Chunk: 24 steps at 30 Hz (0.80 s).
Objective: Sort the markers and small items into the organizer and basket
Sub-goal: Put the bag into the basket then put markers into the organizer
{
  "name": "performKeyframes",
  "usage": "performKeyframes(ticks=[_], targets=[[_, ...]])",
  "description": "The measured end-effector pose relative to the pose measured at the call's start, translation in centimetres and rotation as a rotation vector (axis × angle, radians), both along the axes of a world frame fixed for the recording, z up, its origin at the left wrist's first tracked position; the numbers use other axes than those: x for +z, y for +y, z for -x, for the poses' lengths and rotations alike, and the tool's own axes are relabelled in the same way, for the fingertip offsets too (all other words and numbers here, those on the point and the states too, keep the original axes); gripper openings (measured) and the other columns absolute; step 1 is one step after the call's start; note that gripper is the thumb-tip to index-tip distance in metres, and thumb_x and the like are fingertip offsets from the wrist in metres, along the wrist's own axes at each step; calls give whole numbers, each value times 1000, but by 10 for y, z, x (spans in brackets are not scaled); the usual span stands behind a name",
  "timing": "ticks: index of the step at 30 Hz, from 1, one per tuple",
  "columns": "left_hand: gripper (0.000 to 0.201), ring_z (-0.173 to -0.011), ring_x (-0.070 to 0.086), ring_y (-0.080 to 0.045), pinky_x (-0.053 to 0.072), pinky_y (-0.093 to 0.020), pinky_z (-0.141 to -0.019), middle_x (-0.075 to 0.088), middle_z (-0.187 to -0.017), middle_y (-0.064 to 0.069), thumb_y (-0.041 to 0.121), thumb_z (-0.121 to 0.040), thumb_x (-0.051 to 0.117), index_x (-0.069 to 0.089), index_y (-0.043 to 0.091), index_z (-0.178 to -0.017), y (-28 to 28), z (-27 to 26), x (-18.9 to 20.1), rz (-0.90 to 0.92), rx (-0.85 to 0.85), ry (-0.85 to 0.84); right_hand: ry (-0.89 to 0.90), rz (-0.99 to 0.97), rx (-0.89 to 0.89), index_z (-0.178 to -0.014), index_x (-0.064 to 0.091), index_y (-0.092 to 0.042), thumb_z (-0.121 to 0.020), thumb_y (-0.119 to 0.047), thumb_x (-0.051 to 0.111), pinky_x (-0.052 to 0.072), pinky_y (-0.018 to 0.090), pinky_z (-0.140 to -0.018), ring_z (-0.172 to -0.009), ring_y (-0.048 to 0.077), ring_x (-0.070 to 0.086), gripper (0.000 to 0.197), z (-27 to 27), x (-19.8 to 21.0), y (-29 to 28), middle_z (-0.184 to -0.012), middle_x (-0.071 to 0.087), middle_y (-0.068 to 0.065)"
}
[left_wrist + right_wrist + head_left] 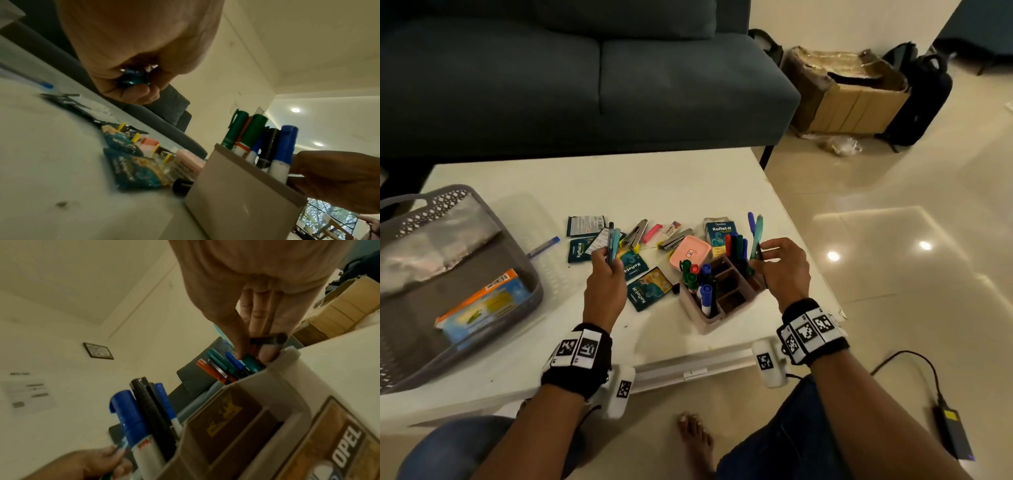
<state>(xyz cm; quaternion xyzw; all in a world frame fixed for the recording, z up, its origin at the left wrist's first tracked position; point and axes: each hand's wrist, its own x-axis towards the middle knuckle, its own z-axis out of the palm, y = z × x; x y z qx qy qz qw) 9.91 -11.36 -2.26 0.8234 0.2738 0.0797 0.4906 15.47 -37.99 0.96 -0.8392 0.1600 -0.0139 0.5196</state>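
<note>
My left hand grips a small bunch of pens, teal and dark, upright above the sachets; their ends show inside my curled fingers. Over the far compartment of the beige organizer, my right hand pinches a teal pen and a blue one. In the right wrist view my fingertips hold the teal pen among the pens standing there, with a dark pen across the fingers. Thick markers fill the organizer's left slot. The grey basket stands at the left.
On the white table lie several Koflet-H sachets, two staplers, a pink eraser, a pink box and a loose blue pen. The basket holds a foil bag and an orange-blue box. A sofa stands behind the table.
</note>
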Motion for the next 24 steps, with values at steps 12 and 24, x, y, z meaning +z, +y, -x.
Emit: performKeyframes(ticks=[12,24], targets=[[14,-62,48,-15,48,-34,-65,53,-76,-2,20,-105,38,43,15,-118,-9,-6,28,212,-84,-259,-44,-6,-40,-89,62,-32,-72,-8,75,57,50,-80,-75,21,71,32,1,-4,-6,-77,72,-7],[11,-107,64,-13,44,-22,-93,72,-90,-3,22,-105,41,43,19,-115,-35,-1,71,259,-371,-432,-33,-82,87,-82,68,-14,-74,-10,81,56,37,-72,-72,16,69,16,5,-5,-7,-74,73,0]])
